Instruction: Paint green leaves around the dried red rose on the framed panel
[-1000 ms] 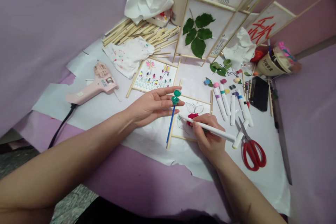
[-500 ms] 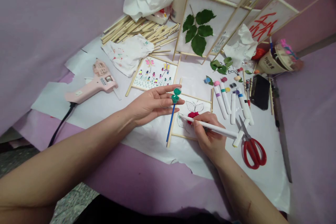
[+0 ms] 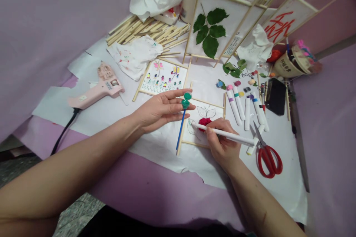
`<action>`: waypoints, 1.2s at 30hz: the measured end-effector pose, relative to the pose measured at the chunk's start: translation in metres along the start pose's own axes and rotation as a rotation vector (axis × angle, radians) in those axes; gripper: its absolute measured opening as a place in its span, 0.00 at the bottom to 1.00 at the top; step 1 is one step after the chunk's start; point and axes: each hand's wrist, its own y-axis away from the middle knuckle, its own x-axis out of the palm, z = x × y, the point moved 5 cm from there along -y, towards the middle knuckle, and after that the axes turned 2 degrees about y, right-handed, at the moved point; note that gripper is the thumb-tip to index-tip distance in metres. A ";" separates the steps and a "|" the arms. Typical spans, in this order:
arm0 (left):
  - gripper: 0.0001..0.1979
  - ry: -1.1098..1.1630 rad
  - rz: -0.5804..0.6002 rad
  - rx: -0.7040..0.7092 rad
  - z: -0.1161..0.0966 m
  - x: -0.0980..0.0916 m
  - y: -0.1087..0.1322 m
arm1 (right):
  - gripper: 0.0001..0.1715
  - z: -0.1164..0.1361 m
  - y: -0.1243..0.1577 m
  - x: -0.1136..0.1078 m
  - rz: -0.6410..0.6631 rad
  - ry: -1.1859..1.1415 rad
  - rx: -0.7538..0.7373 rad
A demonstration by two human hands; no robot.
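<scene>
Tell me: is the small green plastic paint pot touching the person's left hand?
Touching: the head view shows the green paint pot held between the fingers of the left hand.

You've got a smooth white plastic paint marker (image 3: 228,136), slight satin sheen. Green paint pot (image 3: 185,100) is glossy moulded plastic; blue brush handle (image 3: 180,129) is shiny, material can't tell. Frame rail (image 3: 211,103) under your work is pale bare wood, matt, same as the loose wooden sticks (image 3: 144,31), fairly smooth. Panel paper (image 3: 194,140) looks matt white. Glue gun (image 3: 96,92) is pink plastic, low sheen. Scissor handles (image 3: 263,164) are glossy red plastic, scissor blades (image 3: 257,135) bare metal. Crumpled white cloth (image 3: 135,57) looks soft, matt, paint-stained. Lilac backing sheet (image 3: 139,185) is matt, lightly creased.
</scene>
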 end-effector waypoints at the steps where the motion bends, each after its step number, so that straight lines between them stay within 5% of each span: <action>1: 0.22 -0.002 -0.004 -0.001 0.000 0.000 0.000 | 0.07 0.000 0.000 0.000 -0.002 -0.006 0.002; 36: 0.22 -0.005 0.032 0.007 0.000 0.000 -0.001 | 0.08 -0.003 0.003 -0.001 -0.011 -0.014 0.016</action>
